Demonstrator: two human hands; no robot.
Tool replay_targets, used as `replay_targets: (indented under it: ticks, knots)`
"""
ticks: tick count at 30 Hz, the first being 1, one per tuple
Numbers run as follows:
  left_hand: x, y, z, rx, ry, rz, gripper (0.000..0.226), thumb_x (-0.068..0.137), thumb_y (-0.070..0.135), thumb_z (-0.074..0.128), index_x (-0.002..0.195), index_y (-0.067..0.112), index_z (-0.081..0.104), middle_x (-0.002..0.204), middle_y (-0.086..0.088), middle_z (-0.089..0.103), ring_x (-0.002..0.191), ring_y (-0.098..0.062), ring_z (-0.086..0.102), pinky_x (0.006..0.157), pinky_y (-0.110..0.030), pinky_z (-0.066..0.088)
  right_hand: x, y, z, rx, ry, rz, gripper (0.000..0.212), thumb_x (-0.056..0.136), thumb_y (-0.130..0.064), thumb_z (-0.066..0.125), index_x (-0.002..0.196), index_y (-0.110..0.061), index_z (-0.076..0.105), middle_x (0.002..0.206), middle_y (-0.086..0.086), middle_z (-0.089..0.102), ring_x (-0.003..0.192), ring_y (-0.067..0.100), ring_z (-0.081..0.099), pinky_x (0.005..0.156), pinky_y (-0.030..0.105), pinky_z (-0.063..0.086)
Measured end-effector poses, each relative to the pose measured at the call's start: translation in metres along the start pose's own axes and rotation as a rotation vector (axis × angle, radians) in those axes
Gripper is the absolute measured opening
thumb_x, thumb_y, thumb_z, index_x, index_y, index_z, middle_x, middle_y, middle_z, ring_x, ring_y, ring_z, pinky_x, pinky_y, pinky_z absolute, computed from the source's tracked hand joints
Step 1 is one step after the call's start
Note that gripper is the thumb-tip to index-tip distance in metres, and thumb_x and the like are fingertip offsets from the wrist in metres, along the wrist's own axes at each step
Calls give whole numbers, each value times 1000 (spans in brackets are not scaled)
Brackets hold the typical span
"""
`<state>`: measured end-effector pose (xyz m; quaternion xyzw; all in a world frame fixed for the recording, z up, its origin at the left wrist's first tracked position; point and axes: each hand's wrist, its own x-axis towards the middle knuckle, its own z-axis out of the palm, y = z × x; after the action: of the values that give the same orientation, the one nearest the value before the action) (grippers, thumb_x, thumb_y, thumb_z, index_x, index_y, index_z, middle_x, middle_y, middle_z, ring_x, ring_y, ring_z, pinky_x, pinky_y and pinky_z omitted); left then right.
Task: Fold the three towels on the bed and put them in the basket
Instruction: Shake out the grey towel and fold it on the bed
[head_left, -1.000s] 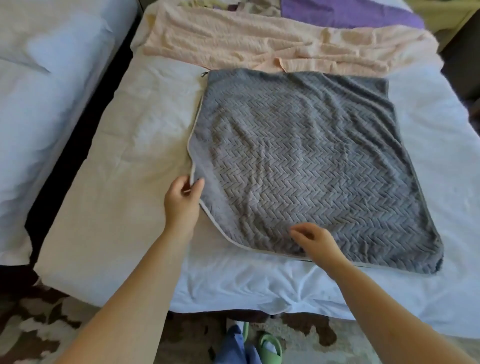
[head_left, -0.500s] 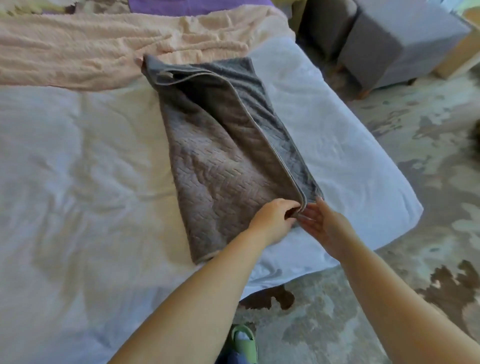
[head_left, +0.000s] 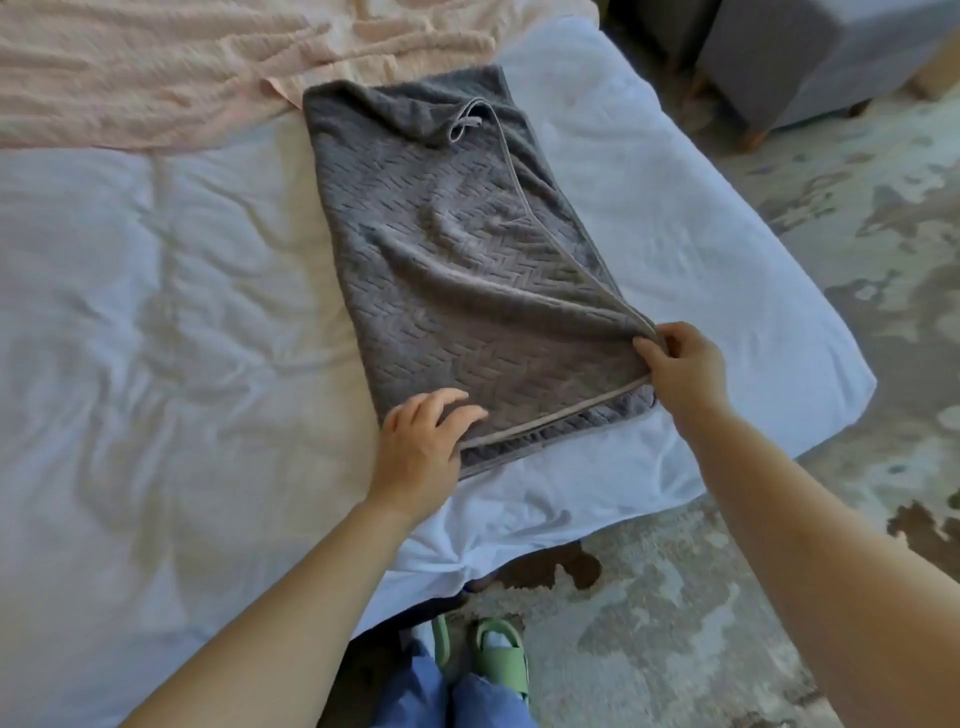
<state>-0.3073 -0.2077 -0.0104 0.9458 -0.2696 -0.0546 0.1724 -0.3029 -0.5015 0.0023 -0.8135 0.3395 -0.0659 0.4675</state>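
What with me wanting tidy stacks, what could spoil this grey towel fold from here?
The grey towel is bunched at its far end, its loop flipped up: folding over it would likely trap wrinkles. Where the right hand pinches the near corner, the top hem sits askew from the lower one, so edges may end uneven.

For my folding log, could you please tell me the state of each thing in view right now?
Grey towel, folded in half, lying flat, far corner rumpled.
Pink towel, unfolded, spread out and wrinkled.
Left hand, resting on that folded towel's near left corner.
Right hand, pinching its near right corner.
Bed, sheet creased.
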Motion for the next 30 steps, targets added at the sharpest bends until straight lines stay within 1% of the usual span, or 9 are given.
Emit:
replay_targets:
  ticks: [2,4,7,10,13,16,20,26,30]
  knots:
    - [-4,1,2,-87,139,31,44,69,-12,61,105,14,69,110,-8,62,94,-33,59,78,-45,49,8,12,-20,-8,51,16,8,86,-22,64,88,-14,62,83,9,64,76,26,58,69,36,48]
    - [-10,-1,7,-74,112,21,44,66,-15,60,99,11,71,101,-8,64,87,-33,59,74,-44,51,10,30,-29,-146,3,51,11,88,-22,62,89,-12,62,82,9,63,79,30,59,69,36,46]
    - [-23,-7,17,-47,-6,-40,47,67,-12,59,105,13,71,104,-6,64,94,-32,58,80,-44,50,9,50,-23,-263,-155,100,15,89,-24,61,94,-10,64,83,9,64,81,31,59,68,34,44]
    - [-27,-14,16,-65,-76,-55,45,70,-4,59,110,16,69,107,-3,62,97,-29,55,83,-41,49,8,53,-22,-277,-143,118,24,89,-29,62,105,-12,62,98,6,64,85,24,56,71,32,40]
    - [-19,-17,6,-107,-144,-107,31,78,24,61,108,23,68,104,4,59,97,-21,53,83,-36,47,10,43,-25,-269,-94,103,41,88,-33,63,123,-13,54,114,2,59,97,21,56,82,35,45]
    - [2,-19,-3,-144,-131,-175,33,82,48,59,107,28,65,104,8,57,98,-15,50,83,-31,44,18,24,-22,-270,-101,92,43,88,-33,62,125,-14,54,121,5,59,103,24,59,91,45,50]
    - [46,-31,-13,-171,-24,-256,29,86,35,62,113,23,64,116,-1,56,108,-24,50,88,-34,42,37,-8,-2,-302,-136,76,39,88,-31,61,124,-16,54,122,5,59,103,24,59,91,45,50]
    - [128,-77,-29,-142,29,-383,41,87,35,61,125,20,56,133,-4,47,120,-29,43,97,-39,39,86,-46,47,-322,-182,35,37,90,-27,60,123,-13,54,120,9,59,99,24,59,86,36,48]
    - [180,-109,-42,-164,45,-452,44,87,34,62,127,19,54,136,-6,44,122,-30,41,99,-40,38,129,-69,79,-298,-196,31,37,89,-30,61,122,-14,54,116,8,61,83,18,58,76,32,47]
